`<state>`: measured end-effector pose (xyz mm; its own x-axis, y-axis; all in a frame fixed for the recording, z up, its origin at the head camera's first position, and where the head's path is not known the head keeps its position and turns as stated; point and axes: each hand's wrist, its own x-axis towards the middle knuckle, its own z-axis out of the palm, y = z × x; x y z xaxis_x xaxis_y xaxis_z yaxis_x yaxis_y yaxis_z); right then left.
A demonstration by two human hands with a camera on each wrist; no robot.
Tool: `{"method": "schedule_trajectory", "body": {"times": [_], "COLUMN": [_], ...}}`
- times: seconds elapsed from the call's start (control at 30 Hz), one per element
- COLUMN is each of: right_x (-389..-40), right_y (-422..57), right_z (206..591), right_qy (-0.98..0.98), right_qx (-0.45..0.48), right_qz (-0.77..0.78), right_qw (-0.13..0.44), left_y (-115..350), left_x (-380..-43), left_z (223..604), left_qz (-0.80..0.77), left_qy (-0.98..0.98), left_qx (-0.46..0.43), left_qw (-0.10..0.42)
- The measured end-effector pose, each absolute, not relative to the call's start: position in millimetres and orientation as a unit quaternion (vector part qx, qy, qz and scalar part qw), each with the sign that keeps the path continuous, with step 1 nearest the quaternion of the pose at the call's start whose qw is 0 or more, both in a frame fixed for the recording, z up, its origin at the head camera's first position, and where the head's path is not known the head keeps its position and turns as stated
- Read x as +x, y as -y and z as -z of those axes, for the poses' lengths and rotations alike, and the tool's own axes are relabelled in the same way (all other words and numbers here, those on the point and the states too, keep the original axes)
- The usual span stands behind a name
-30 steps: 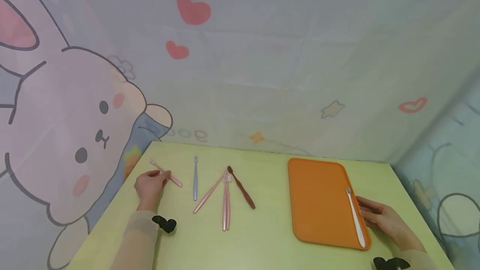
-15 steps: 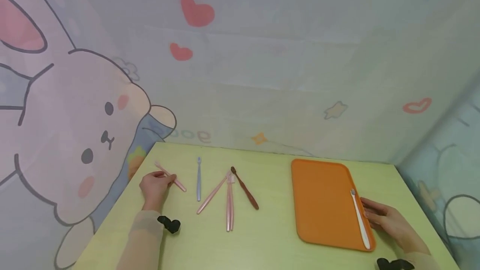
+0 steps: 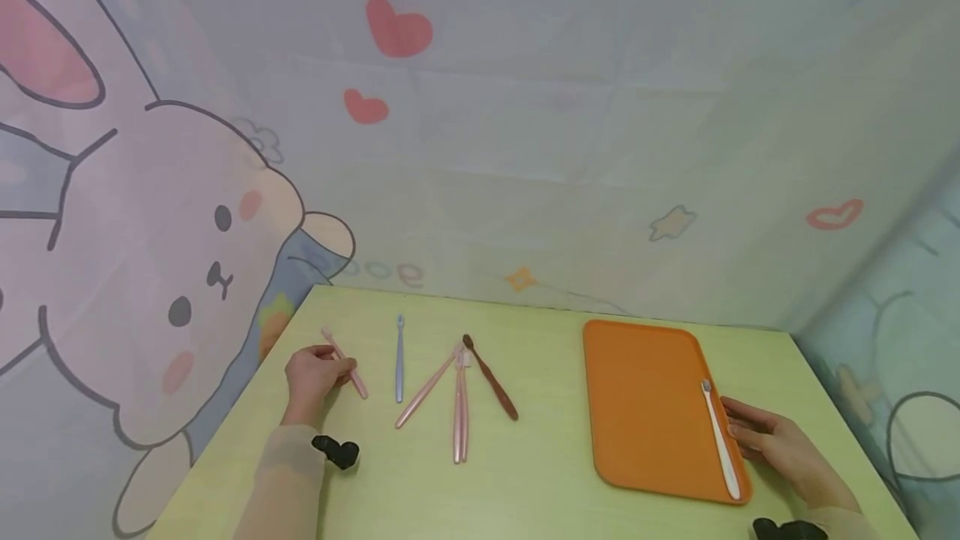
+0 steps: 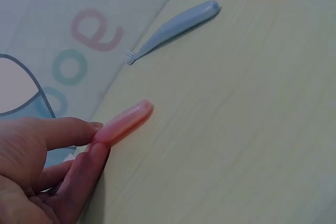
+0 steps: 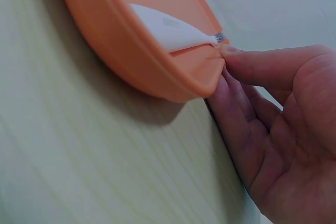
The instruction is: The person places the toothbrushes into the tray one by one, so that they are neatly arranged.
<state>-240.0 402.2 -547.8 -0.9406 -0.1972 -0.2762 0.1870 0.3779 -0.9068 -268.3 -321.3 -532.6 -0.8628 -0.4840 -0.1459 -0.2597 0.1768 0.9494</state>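
At the far left of the table, my left hand (image 3: 313, 377) pinches a pink toothbrush (image 3: 357, 382) between thumb and fingers; its handle end (image 4: 128, 121) sticks out past them in the left wrist view, while the head is hidden there. Just right of it lies a blue toothbrush (image 3: 400, 361). My right hand (image 3: 783, 444) grips the right rim of an orange tray (image 3: 652, 407), thumb on top of the edge and fingers outside it, as the right wrist view shows. Along that side of the tray lies a white toothbrush (image 5: 168, 30), bristles near the thumb.
Mid-table, three pink toothbrushes (image 3: 427, 390) fan out with their heads close together, beside a brown toothbrush (image 3: 491, 377) slanting right. The pale yellow-green table (image 3: 540, 473) meets a cloth backdrop (image 3: 525, 148) with printed figures at its back edge.
The pink toothbrush in my left hand has turned, its handle end swinging toward the near side. The whole head view has shifted slightly right. The right hand keeps its hold on the tray.
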Motion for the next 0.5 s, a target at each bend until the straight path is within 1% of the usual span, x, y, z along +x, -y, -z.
{"method": "schedule_trajectory", "body": {"times": [0.33, 0.5], "right_x": [-243.3, -243.1], "right_y": [-402.4, -402.9], "right_z": [551.1, 553.7], "right_qy": [-0.813, -0.815], "right_qx": [-0.009, 0.007], "right_qz": [0.558, 0.556], "right_qw": [0.167, 0.166], "left_y": [324.4, 323.5], "left_x": [-267.1, -268.2], "left_z": [534.7, 531.8], "left_qz": [0.587, 0.583], "left_qy": [0.771, 0.776], "left_qx": [0.231, 0.227], "left_qw": [0.094, 0.081]}}
